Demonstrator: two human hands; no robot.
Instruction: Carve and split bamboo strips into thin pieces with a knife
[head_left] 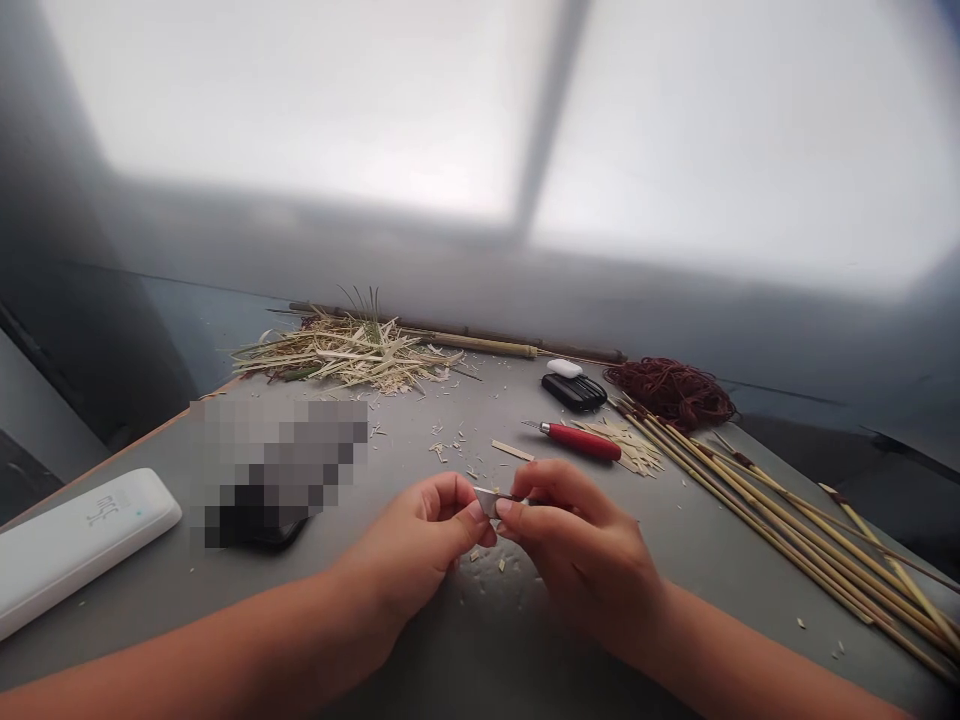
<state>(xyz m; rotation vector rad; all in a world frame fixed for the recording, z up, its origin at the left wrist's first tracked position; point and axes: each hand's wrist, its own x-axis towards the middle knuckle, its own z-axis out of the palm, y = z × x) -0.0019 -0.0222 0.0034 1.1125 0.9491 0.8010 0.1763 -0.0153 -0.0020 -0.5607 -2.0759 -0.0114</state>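
Observation:
Over the front middle of the table, my two hands meet. My right hand (pixel 581 535) is closed around a small knife (pixel 487 497), its short metal blade pointing left between the hands. My left hand (pixel 427 530) is closed in a pinch at the blade's tip; whatever is between its fingers is mostly hidden. Small pale chips (pixel 501 566) lie on the table below the fingers. Just beyond them is a flat bamboo strip (pixel 513 450). A red-handled tool (pixel 581 441) with a thin metal tip rests farther back, beside a pile of cut bamboo slivers (pixel 630 447).
Bamboo sticks (pixel 787 530) lie along the right side. Dark red cord (pixel 671 392) is heaped behind them, near a black object (pixel 574 391) with a white case (pixel 564 369) on it. Shavings (pixel 352 355) and bamboo poles (pixel 472 343) lie at the back. A white box (pixel 90 540) sits left.

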